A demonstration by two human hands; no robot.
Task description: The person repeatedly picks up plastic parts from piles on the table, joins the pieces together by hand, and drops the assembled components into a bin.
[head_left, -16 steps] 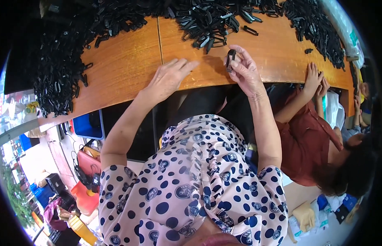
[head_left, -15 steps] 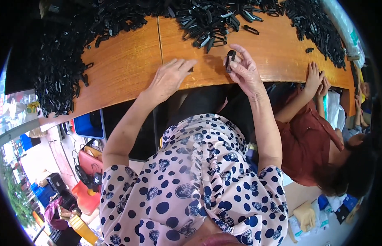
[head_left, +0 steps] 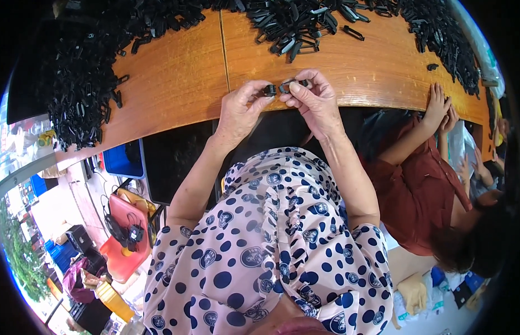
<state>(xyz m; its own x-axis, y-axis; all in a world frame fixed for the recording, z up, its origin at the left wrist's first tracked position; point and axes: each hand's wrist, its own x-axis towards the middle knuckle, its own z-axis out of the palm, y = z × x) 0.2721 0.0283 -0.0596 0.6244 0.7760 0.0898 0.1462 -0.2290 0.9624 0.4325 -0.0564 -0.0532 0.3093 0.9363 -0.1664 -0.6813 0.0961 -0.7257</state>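
Close to the front edge of the wooden table [head_left: 165, 89], both my hands are raised near each other. My left hand [head_left: 241, 109] pinches a small black plastic piece [head_left: 270, 90] between thumb and fingertips. In my right hand [head_left: 317, 103] is a slim black plastic clip-like part [head_left: 284, 88], its end pointing toward the left piece. A narrow gap shows between the two parts. My right thumb and fingers cover much of the clip-like part. Beyond my hands lies a heap of similar black parts [head_left: 290, 28].
More black parts are heaped at the left [head_left: 81, 95] and far right [head_left: 439, 44]. One loose part [head_left: 354, 33] lies apart. At my right a person in a dark red shirt [head_left: 422, 184] rests hands on the table edge. A blue bin [head_left: 125, 162] stands below left.
My left hand has lifted off the table and moved right, now pinching a small black piece. My right hand has moved slightly left and turned its part toward it.
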